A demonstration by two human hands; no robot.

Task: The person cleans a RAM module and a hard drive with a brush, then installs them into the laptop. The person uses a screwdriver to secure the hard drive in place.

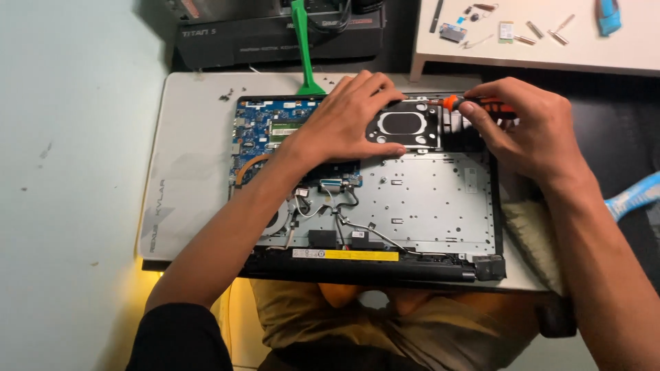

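— What's that right hand [526,130] got hold of?

— A screwdriver with an orange and black handle [474,104]. The grip is closed around it, fingertips pinched on the handle, and the shaft lies nearly level, pointing left toward the black drive bracket [405,126] at the far edge of the opened laptop [426,199]. Where the tip actually lands I can't tell from here.

— And the left hand [350,124]?

— Flat, palm down, fingers spread. It isn't gripping anything, just pressing on the left part of that bracket and the board beside it. The thumb lies along the bracket's near edge.

— So the laptop's apart?

— Bottom cover off, yes. Blue circuit board [265,127] on the left, a copper heat pipe [246,168] curving below it, grey metal plate across the middle, and thin cables [344,220] running toward the near edge, where there's a long black bar with a yellow strip [361,255].

— What's it sitting on?

— A pale grey mat [185,178] on the worktop, laptop well inside its edges. A green plastic pry tool [304,55] lies just beyond the far edge, its flat end touching the laptop's rim. A few small screws [227,95] sit on the mat's far left corner.

— Anything further off?

— A white side table [619,55] at the far right, with small parts and brackets [512,31] scattered on it, well apart from the hands.
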